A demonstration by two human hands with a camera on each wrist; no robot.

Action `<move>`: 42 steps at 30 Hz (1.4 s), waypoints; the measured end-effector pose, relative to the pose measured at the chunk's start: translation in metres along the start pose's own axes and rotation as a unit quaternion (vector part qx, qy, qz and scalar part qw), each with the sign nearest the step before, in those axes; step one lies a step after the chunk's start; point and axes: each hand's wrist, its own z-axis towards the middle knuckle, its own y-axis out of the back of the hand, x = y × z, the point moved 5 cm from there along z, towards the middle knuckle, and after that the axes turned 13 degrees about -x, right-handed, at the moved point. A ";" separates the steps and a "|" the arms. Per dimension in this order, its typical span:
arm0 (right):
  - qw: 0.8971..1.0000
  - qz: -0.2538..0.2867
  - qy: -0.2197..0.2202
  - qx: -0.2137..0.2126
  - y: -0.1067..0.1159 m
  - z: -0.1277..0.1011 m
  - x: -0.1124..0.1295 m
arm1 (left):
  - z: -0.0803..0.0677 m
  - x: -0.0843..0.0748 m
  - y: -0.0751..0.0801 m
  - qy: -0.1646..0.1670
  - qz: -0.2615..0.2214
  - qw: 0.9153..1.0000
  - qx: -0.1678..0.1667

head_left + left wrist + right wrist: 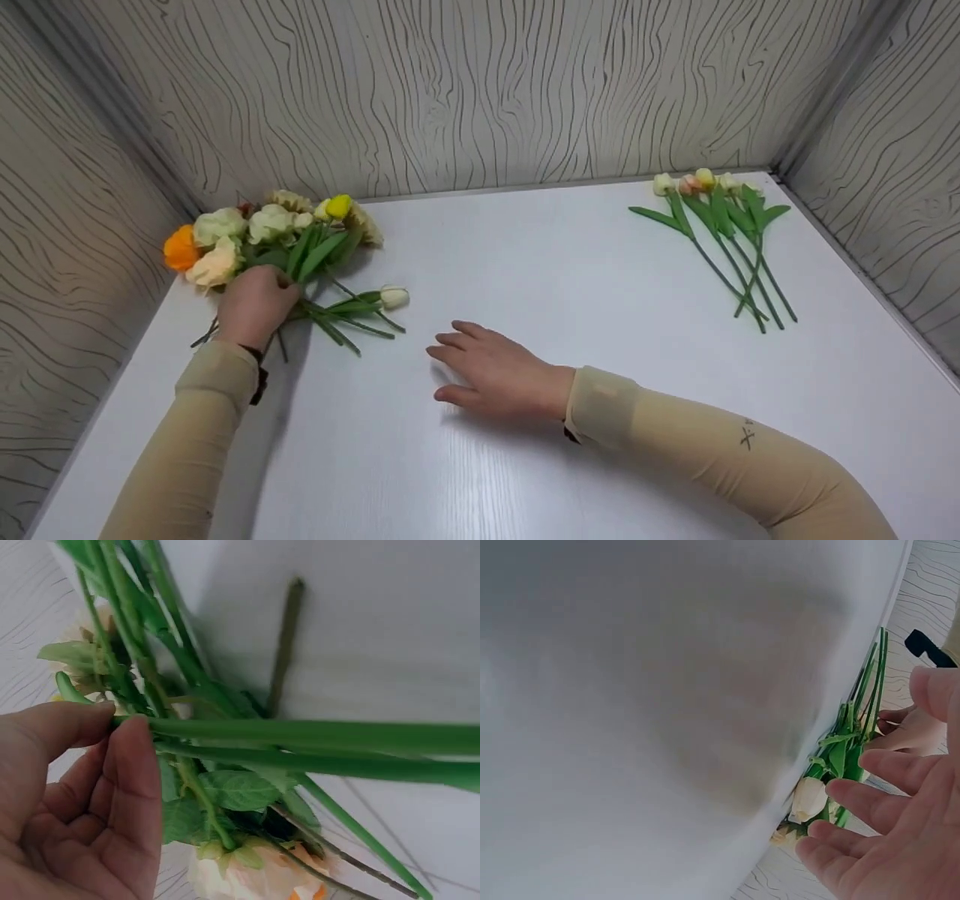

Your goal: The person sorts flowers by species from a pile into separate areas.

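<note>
- Nearest the camera: beige right sleeve (720,442), to the right of and nearer the viewer than the mixed flower pile, used as landmark.
- Mixed flower pile (271,225): peony-type blooms, an orange flower (180,249) at its left end, a yellow tulip (338,206) towards its right.
- Left hand (259,307): at the pile's near side, thumb and finger pinching a green stem (315,733).
- Cream tulip (394,297): just right of the pile's near stems.
- Right hand (499,371): right of the pile and nearer the viewer, fingers spread, holding nothing; hands apart.
- Tulip group (721,214): well right of the pile, stems crossing.
- Progress, judged: two groups stand separated; pinched stem not yet released; completion cannot be confirmed.
</note>
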 end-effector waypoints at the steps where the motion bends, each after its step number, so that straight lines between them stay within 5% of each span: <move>1: 1.000 0.004 -0.006 0.002 0.001 -0.001 -0.001 | 0.000 -0.003 0.002 -0.001 -0.006 1.000 0.002; 9: 0.998 0.038 -0.038 -0.017 0.008 -0.003 -0.015 | -0.006 -0.042 0.006 0.013 -0.102 0.994 0.048; 18: 0.983 0.136 -0.080 -0.097 0.022 -0.003 -0.031 | -0.016 -0.093 -0.028 0.051 -0.280 0.950 0.129; 27: 0.924 0.281 -0.221 -0.138 0.026 -0.006 -0.063 | -0.018 -0.146 -0.067 0.087 -0.388 0.907 0.136; 35: 0.867 0.384 -0.284 -0.138 0.027 -0.009 -0.079 | -0.023 -0.180 -0.087 0.111 -0.481 0.861 0.122; 42: 0.843 0.407 -0.312 -0.160 0.029 -0.011 -0.089 | -0.026 -0.196 -0.095 0.110 -0.501 0.852 0.104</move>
